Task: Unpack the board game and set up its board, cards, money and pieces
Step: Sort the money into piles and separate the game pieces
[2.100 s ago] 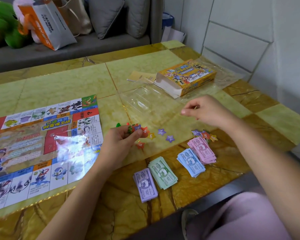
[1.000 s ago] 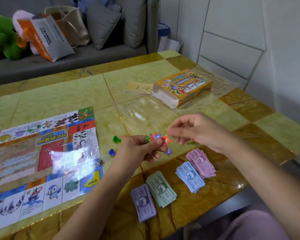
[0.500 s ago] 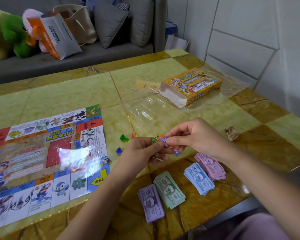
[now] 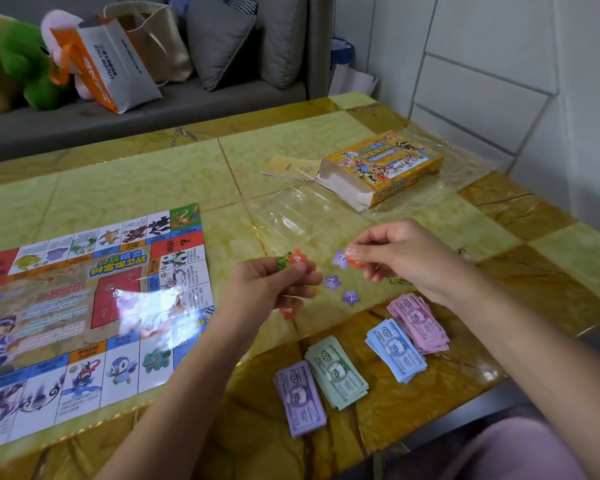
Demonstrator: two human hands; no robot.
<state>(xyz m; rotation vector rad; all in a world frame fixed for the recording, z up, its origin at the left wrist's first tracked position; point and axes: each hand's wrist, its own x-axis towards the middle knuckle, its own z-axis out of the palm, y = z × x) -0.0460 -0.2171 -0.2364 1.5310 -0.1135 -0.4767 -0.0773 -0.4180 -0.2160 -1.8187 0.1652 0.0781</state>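
Note:
The game board (image 4: pixel 84 317) lies unfolded on the left of the table. My left hand (image 4: pixel 267 289) pinches a small stack of star tokens (image 4: pixel 291 259), red on top with green beneath. My right hand (image 4: pixel 406 258) pinches a purple star token (image 4: pixel 340 259) with a red one just behind it. Two purple star tokens (image 4: pixel 342 289) and a red star token (image 4: pixel 288 310) lie on the table between and below my hands. Four money stacks sit near the front edge: purple (image 4: pixel 300 398), green (image 4: pixel 336 370), blue (image 4: pixel 395 349) and pink (image 4: pixel 418 322).
The yellow game box (image 4: pixel 381 166) lies open at the back right on clear plastic wrap (image 4: pixel 291 216), with a paper slip (image 4: pixel 288 166) beside it. A sofa with bags, cushions and plush toys (image 4: pixel 11 60) stands behind the table. A wall is close on the right.
My hands, joined over the token stack half a second ago, have drawn apart; my right hand now carries a purple star away from the stack. The camera shifted slightly.

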